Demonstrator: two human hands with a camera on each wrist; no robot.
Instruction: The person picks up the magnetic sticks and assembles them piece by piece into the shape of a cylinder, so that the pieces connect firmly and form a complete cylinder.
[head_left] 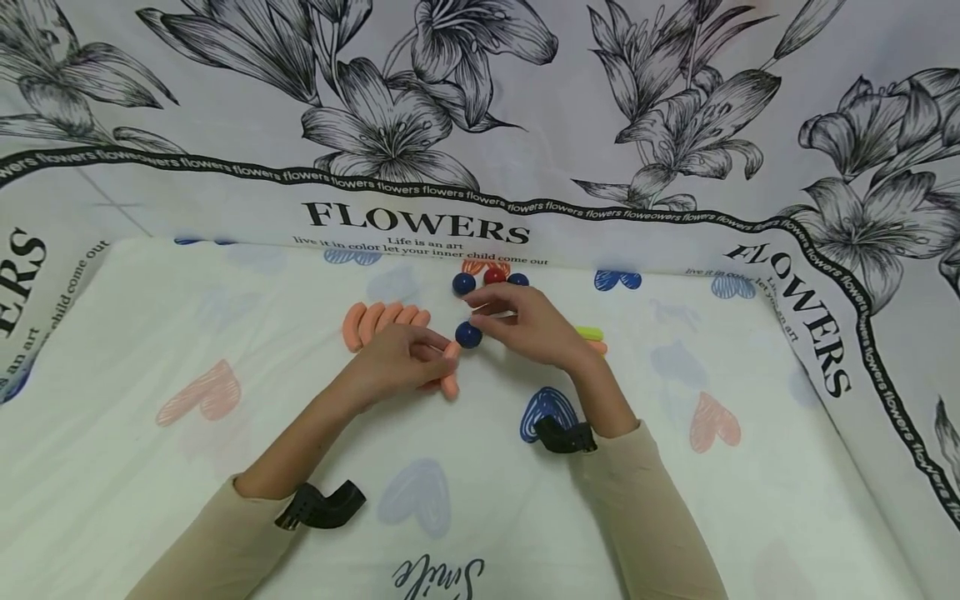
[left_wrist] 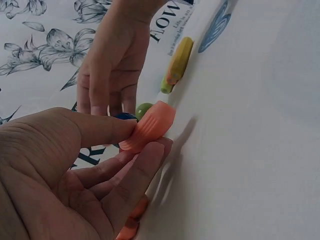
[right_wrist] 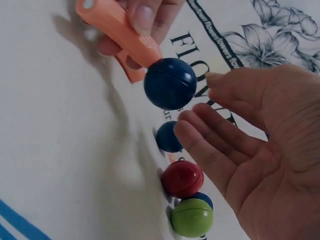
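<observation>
My left hand (head_left: pixel 397 362) pinches an orange ridged rod (right_wrist: pixel 120 32) between thumb and fingers, above the cloth. At the rod's end sits a dark blue ball (right_wrist: pixel 170 84), touching it. My right hand (head_left: pixel 525 325) is just to the right of this ball, fingers loosely extended; in the right wrist view a gap shows between fingertips and ball. More orange shows below the left fingers in the head view; I cannot tell whether it is the same piece. In the left wrist view the ball is mostly hidden behind the rod and thumb.
A row of several orange curved rods (head_left: pixel 367 323) lies left of the hands. Beyond them stand a blue ball (head_left: pixel 463 284), a red ball (head_left: pixel 494 276), another blue one and a green ball (right_wrist: pixel 192 218). A yellow-green rod (head_left: pixel 589 332) lies right, partly behind the right wrist.
</observation>
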